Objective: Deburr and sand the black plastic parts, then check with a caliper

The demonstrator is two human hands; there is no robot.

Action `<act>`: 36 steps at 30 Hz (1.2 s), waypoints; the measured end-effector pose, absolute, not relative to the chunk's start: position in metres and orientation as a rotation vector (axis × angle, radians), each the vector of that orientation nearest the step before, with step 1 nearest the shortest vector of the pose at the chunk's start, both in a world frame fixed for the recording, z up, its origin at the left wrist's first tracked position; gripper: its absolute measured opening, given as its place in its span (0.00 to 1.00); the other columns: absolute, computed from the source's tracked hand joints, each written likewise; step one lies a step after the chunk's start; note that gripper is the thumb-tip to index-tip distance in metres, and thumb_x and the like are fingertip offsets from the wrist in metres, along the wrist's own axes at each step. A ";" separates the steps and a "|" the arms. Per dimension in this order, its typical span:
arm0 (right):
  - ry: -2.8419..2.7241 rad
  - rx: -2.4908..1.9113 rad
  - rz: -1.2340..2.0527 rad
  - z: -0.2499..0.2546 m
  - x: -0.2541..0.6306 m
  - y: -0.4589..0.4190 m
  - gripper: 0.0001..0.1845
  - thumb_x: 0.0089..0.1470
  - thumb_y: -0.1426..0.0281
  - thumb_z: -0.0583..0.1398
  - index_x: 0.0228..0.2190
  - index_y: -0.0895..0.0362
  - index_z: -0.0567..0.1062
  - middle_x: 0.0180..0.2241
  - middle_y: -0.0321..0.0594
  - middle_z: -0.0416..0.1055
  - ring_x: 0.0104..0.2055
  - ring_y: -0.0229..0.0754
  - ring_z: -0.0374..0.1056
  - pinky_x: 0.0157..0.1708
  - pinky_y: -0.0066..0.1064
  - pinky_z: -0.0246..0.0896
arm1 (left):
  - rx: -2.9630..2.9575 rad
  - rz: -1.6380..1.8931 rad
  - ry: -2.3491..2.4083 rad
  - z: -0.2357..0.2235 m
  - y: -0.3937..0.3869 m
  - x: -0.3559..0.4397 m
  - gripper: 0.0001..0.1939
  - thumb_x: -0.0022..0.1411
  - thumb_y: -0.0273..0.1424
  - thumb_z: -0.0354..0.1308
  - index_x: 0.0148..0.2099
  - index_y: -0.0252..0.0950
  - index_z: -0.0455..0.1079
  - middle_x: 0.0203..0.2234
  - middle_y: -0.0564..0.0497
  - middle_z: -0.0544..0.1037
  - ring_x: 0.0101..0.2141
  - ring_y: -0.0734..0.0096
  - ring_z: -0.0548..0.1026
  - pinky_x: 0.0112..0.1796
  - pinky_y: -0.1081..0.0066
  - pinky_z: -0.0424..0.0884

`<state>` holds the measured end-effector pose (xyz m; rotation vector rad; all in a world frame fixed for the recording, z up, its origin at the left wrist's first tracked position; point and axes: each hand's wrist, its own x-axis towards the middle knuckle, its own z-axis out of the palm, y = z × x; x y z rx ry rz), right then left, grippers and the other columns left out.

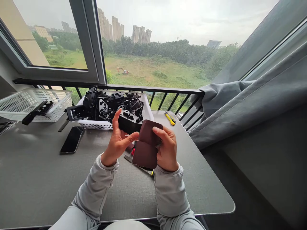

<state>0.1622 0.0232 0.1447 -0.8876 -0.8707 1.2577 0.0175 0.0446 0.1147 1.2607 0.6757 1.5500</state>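
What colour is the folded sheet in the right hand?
Dark reddish-brown, in the head view: the folded sheet in the right hand.

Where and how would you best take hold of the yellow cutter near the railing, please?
I would grip the yellow cutter around mid-handle, fingers on its two long sides, coming from above: it lies slim and flat on the table, with the filled white basket off to its left.

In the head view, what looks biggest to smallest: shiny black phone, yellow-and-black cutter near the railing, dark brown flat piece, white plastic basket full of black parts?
1. White plastic basket
2. Dark brown flat piece
3. Shiny black phone
4. Yellow-and-black cutter
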 end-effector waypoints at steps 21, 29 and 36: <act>-1.046 -0.892 1.375 0.144 0.167 0.022 0.10 0.44 0.64 0.66 0.29 0.57 0.82 0.25 0.38 0.77 0.26 0.40 0.70 0.24 0.29 0.64 | 1.229 1.631 0.671 0.114 0.043 0.021 0.21 0.59 0.38 0.64 0.52 0.46 0.60 0.31 0.56 0.72 0.26 0.76 0.73 0.25 0.76 0.72; -1.224 -0.913 1.285 0.139 0.173 0.020 0.11 0.48 0.62 0.66 0.24 0.58 0.79 0.22 0.35 0.72 0.23 0.36 0.64 0.21 0.26 0.57 | 1.486 1.769 0.856 0.107 0.044 0.016 0.13 0.63 0.43 0.58 0.40 0.41 0.62 0.23 0.59 0.61 0.18 0.81 0.58 0.20 0.75 0.59; -1.284 -0.973 1.225 0.140 0.172 0.020 0.12 0.47 0.63 0.65 0.21 0.58 0.76 0.20 0.34 0.69 0.21 0.34 0.59 0.20 0.25 0.54 | 1.657 1.612 0.866 0.102 0.044 0.012 0.09 0.67 0.40 0.54 0.42 0.41 0.61 0.18 0.62 0.58 0.14 0.82 0.56 0.16 0.77 0.52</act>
